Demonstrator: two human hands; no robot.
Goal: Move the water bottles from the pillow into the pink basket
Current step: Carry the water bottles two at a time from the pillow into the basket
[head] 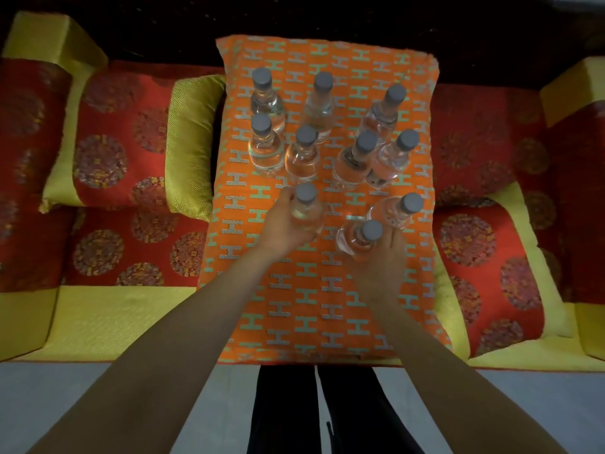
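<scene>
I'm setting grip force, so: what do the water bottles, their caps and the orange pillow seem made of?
The water bottles look like clear glossy plastic: the orange shows through and highlights glint; glass cannot be ruled out. Their caps are grey and matte, probably plastic. The orange pillow is woven fabric with a slight sheen and a repeating H pattern.

Sofa seat [137, 247], red with round medallions and yellow edging, is stretching out left of the grip; matching seat section [484, 267] is lying to its right. A red-and-yellow cushion [124, 139] is sitting up-left of the grip, and a red back cushion [471, 142] is sitting up-right. Yellow armrests are framing both ends: left armrest [49, 40], right armrest [576, 90]. A dark back panel [327, 18] is running beyond the grip. Grey floor [65, 388] is showing on the near side, with black trousers [288, 411] standing on it, straight back from the grip.
</scene>
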